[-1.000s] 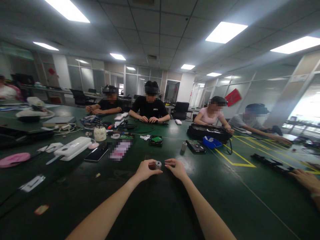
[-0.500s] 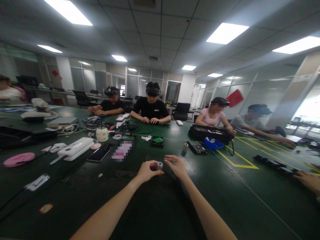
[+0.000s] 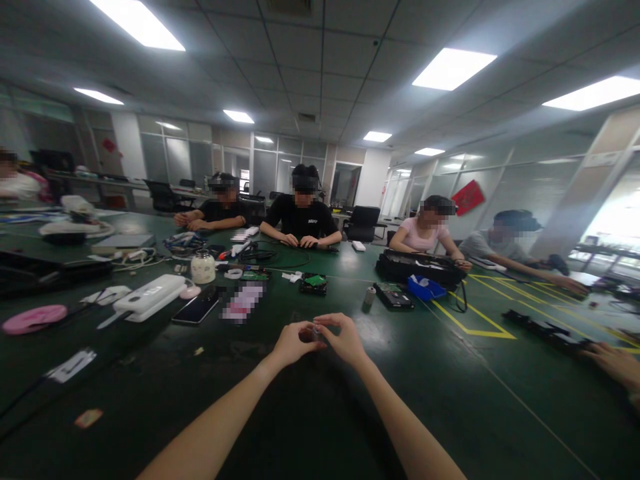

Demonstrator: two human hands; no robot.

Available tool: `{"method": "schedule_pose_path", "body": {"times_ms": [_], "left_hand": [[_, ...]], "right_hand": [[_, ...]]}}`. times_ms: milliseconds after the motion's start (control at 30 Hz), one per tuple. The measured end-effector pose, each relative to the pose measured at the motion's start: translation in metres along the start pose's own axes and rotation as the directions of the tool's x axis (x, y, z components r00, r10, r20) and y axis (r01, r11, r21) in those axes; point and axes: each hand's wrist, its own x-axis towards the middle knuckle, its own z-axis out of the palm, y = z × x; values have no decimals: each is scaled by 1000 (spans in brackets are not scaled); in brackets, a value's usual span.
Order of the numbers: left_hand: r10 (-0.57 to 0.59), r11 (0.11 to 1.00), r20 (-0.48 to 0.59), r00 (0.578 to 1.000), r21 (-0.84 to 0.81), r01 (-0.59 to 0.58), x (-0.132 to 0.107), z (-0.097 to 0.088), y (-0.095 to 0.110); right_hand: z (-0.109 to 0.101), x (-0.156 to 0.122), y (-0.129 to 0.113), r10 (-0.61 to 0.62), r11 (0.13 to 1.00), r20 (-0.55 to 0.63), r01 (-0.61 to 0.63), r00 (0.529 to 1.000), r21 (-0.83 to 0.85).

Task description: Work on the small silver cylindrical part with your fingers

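Note:
At the middle of the green table, my left hand (image 3: 293, 343) closes its thumb and fingers around a small grey metal cylinder (image 3: 317, 333). From the other side, my right hand (image 3: 344, 339) pinches the same cylinder near its top, thumb and fingertips meeting those of the left. Most of the cylinder is hidden behind the fingers. A second, similar small cylinder (image 3: 369, 296) stands upright beyond my right hand, beside a hard drive (image 3: 394, 295). Straight ahead lies another drive with a green circuit board (image 3: 315, 283) on it.
To the left lie a dark phone (image 3: 197, 305), a white power strip (image 3: 150, 297), a cream jar (image 3: 203, 269) and a pink ring (image 3: 35, 319). A blue tray (image 3: 426, 288) and a black case (image 3: 420, 268) stand right. Several people sit around the table; another person's hand (image 3: 613, 363) is at far right.
My right hand has moved left and its fingers have closed onto the cylinder. My left hand keeps its hold, nearly in place.

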Motion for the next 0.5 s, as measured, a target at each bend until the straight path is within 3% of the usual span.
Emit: {"method": "schedule_pose_path", "body": {"times_ms": [300,400,500], "left_hand": [[-32,995,7,999,-92,32,0,1,4],[-29,996,8,1000,-79,30,0,0,3],[-13,999,-2,1000,-42,13,-1,0,2]], "right_hand": [[-3,2,6,89,993,-256,-106,963,-53],[-1,0,7,46,997,-238,-59,970,-48],[2,-2,4,-10,999,-118,6,993,-33]]}}
